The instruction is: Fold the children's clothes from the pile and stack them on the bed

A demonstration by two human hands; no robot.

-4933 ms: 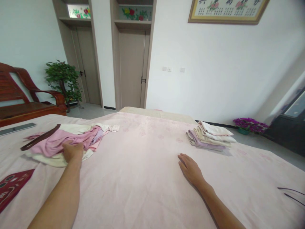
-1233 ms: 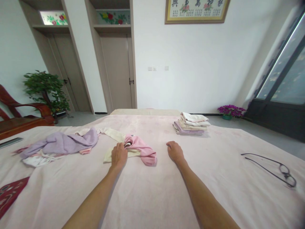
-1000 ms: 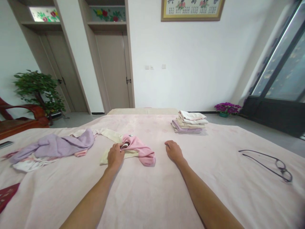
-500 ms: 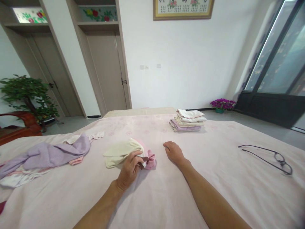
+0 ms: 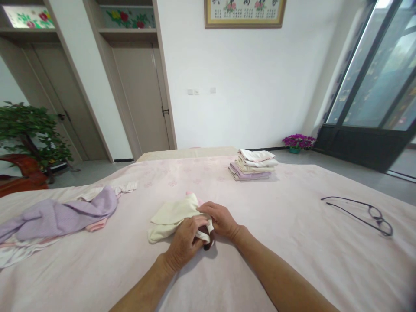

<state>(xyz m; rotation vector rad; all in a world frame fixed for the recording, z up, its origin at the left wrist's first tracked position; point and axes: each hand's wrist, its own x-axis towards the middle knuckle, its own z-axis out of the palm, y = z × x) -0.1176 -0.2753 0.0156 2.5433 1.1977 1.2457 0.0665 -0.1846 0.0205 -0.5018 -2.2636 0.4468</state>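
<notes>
A small cream and pink garment lies bunched on the pink bedsheet in front of me. My left hand is closed on its near right end, where a dark trim shows. Beside it, my right hand grips the same end from the right, fingers curled on the cloth. Both hands touch each other over the garment.
A loose pile of lilac, pink and white clothes lies at the left. A folded stack of clothes sits at the far middle. Black glasses lie at the right. A potted plant and wooden chair stand beyond the left edge.
My left hand dragged the cream and pink garment from the left pile toward the middle. My right hand has moved left from the bare sheet and closed on the garment too.
</notes>
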